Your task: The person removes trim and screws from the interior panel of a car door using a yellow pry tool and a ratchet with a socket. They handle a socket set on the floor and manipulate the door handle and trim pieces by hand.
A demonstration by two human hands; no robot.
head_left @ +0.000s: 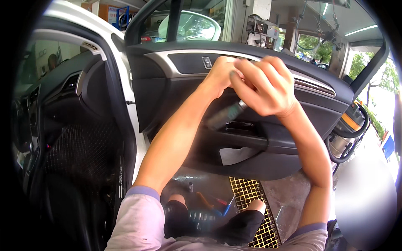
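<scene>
In front of me is the black inner panel [171, 100] of an open car door, with a silver trim strip [165, 62] along its upper part. My left hand [222, 76] is closed against the trim near the door lock switch [207, 62]; its fingertips are hidden. My right hand [268, 85] is curled just beside it, the two almost touching. From the right fist a blurred tool with a dark greenish handle [226, 116] and a metal collar slants down to the left. Its upper end is hidden in the fist.
An armrest with a switch panel [243, 127] juts out below my hands. On the floor between my legs lie a blue-handled screwdriver [227, 209] and an orange-handled tool [204, 201], beside a yellow grate [245, 186]. A vacuum cleaner [347, 125] stands right of the door.
</scene>
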